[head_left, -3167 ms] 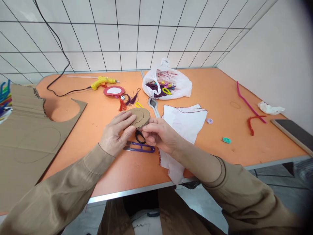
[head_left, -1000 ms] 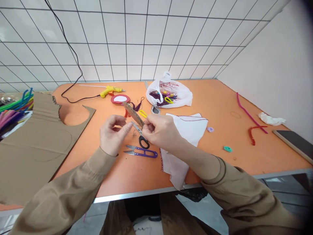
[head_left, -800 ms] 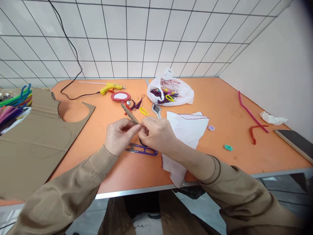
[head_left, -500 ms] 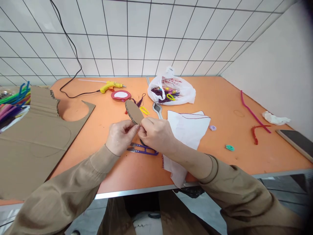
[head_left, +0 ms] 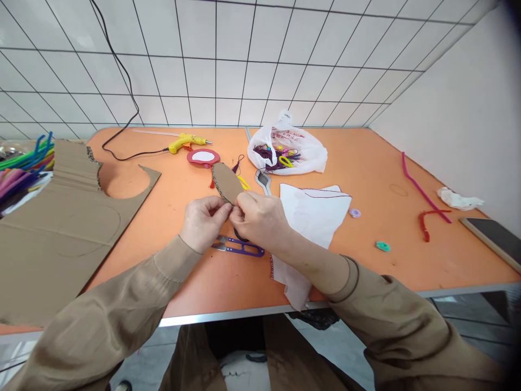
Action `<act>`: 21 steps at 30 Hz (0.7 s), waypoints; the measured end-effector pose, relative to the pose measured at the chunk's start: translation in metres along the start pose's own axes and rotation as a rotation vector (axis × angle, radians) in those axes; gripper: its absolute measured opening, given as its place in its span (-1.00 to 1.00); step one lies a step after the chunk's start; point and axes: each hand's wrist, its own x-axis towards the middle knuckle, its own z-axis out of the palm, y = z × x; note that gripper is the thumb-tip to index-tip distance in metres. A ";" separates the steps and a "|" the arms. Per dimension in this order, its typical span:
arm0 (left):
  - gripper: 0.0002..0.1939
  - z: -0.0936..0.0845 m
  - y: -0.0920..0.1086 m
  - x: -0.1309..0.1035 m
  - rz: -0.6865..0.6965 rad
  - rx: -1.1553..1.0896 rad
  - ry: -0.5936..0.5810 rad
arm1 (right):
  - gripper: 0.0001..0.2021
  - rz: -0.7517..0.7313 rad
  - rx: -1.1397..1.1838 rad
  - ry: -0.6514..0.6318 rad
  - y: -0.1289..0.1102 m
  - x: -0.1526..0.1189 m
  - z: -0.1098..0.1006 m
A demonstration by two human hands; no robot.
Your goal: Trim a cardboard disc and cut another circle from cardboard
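A round cardboard disc (head_left: 227,182) is tilted up between my hands above the table. My left hand (head_left: 205,221) pinches its lower edge between thumb and fingers. Against the same edge, my right hand (head_left: 260,217) is closed, its fingers curled around the rim; part of the disc is hidden behind them. Purple thread snips (head_left: 244,250) lie on the table just below my hands. A grey-handled tool (head_left: 263,181) lies behind my right hand, partly covered. Under my right forearm spreads a white cloth (head_left: 313,212) with dark red stitched edges.
A yellow glue gun (head_left: 187,143) with its cord lies at the back, near a red oval piece (head_left: 203,157). A plastic bag (head_left: 309,152) holds threads. Cut cardboard (head_left: 61,244) covers the left; pipe cleaners (head_left: 421,182) and a phone (head_left: 496,236) lie right.
The disc now shows slightly more of its flat face, turned a little toward me. Both hands keep their hold at its lower edge. The whole view has shifted slightly.
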 end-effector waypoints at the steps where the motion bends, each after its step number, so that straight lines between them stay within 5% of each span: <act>1: -0.80 0.000 0.001 0.000 -0.010 -0.002 -0.003 | -0.80 -0.002 -0.003 0.005 0.000 0.000 0.000; 13: -0.76 0.001 -0.001 0.003 -0.010 0.121 0.031 | -0.79 0.033 0.101 -0.128 -0.003 0.000 -0.002; 21: -0.75 -0.005 0.002 -0.002 0.344 0.682 -0.014 | -0.84 0.205 0.490 -0.192 0.002 0.005 -0.015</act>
